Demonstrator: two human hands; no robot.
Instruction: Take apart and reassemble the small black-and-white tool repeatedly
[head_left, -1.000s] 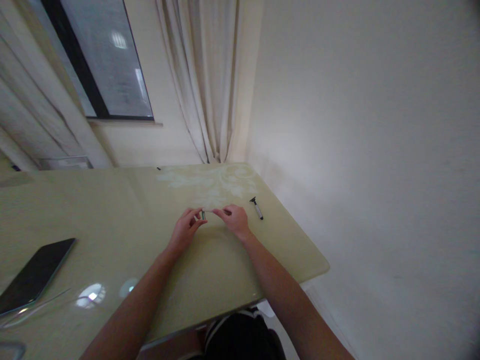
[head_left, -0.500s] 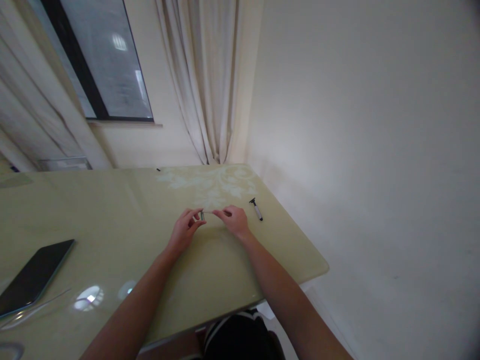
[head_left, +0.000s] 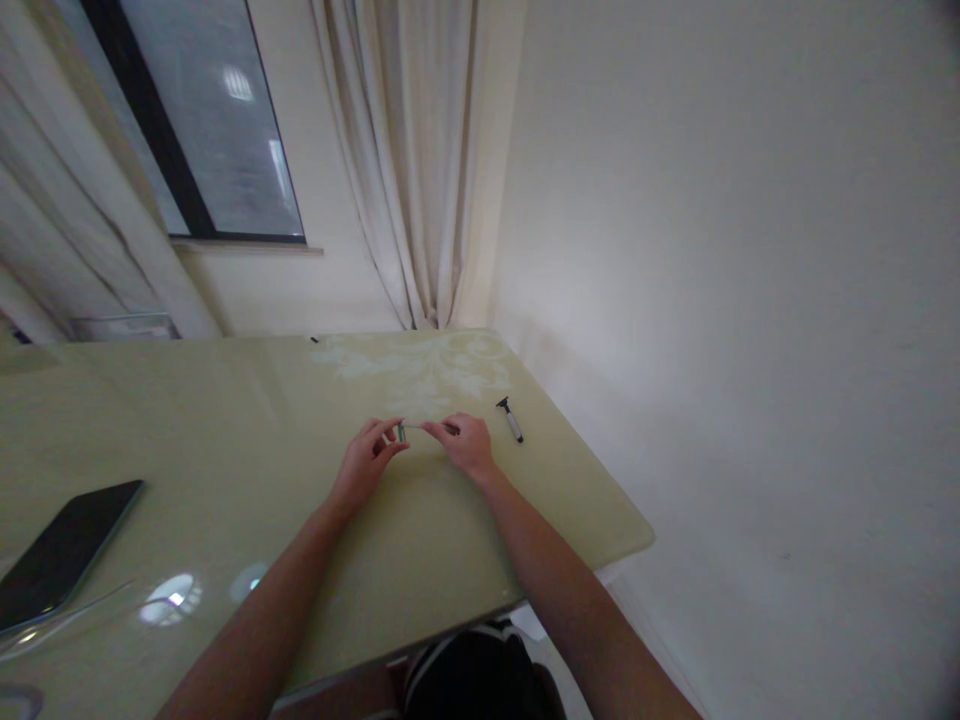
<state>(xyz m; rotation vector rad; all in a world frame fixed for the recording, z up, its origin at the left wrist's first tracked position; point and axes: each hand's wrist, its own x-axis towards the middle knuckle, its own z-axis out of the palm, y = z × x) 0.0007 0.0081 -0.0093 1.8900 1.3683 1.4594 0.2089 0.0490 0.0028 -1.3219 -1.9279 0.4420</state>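
Left hand (head_left: 365, 458): thumb below and fingertips above, pinching a small greenish piece (head_left: 401, 433) between them
Right hand (head_left: 465, 443): thumb and forefinger brought together on what looks like the outer end of a thin pale strip (head_left: 414, 426); the other fingers are curled in, and whether they hold anything cannot be told
Small piece: upright in the gap of the left hand, over the table (head_left: 420, 540), nearer its far edge than its near edge; too small to say what it is
Pale strip: spans the short gap between the 2 hands, close to level, meeting the top of the piece; whether the 2 are joined cannot be told
Razor (head_left: 512, 423): lies on the table just beyond the right hand, between it and the right edge, head toward the far edge, touched by neither hand
Phone (head_left: 64, 550): flat near the table's left side, well apart from the hands
Handling: a light pinch at the 2 ends of the piece seems best, with the strip drawn level and slowly, fingertips off any thin edge, and the 2 hands low over the table
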